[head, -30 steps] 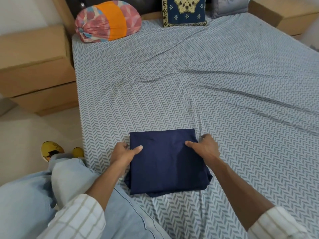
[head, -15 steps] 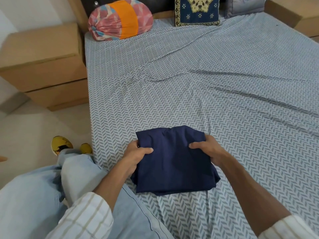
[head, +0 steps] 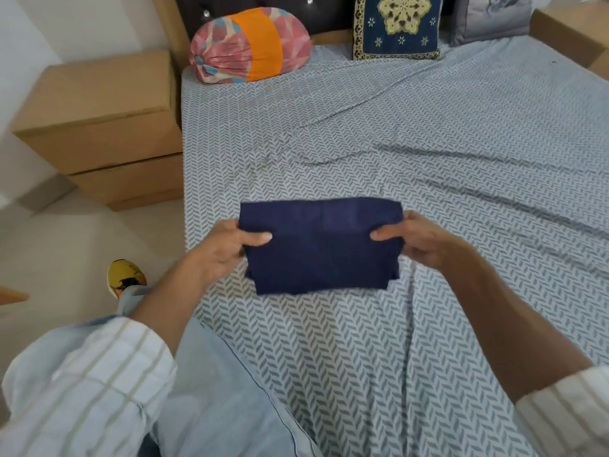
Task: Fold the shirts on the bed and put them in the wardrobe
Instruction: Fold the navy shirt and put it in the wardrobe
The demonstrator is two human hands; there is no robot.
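A folded navy blue shirt (head: 321,247) is held up off the bed (head: 428,143), which has a grey herringbone sheet. My left hand (head: 227,250) grips the shirt's left edge, thumb on top. On the opposite edge, my right hand (head: 418,240) grips it the same way. The shirt is a compact rectangle with its lower layers hanging slightly. No wardrobe is in view.
A round pink and orange bolster (head: 250,44), a blue patterned cushion (head: 397,26) and a grey pillow (head: 491,19) lie at the headboard. Cardboard boxes (head: 102,127) stand left of the bed, another box (head: 573,31) at the far right. My knee (head: 211,384) rests at the bed's edge.
Both hands closed on the shirt's sides and lifted it off the sheet, raising it away from me. The camera view shifted slightly.
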